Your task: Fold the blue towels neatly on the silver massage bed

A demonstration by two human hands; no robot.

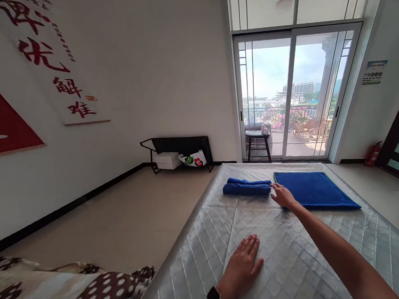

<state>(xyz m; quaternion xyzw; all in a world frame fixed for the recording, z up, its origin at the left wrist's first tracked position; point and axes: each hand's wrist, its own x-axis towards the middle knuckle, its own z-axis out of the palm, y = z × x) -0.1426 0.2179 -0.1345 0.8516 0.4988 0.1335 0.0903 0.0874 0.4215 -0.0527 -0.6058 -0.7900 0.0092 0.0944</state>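
Observation:
My left hand (241, 265), with a dark-faced watch on its wrist, lies flat on the silver quilted mattress cover (199, 253), fingers stretched out and holding nothing. Farther forward, my right hand (282, 195) reaches to the right end of a rolled blue towel (245, 189), fingers extended at its end; whether they touch it is too small to tell. A second blue roll (244, 181) lies just behind the first one. To the right, a blue towel (315, 187) with a thin green edge is spread flat, partly behind my right hand and forearm.
Brown-and-cream patterned bedding (93, 296) is at the lower left. By the wall stands a low black rack (182, 144) holding a white box (167, 160) and a printed bag (194, 159). Beyond the bed are sliding glass doors (294, 94); a fire extinguisher (373, 154) stands at right.

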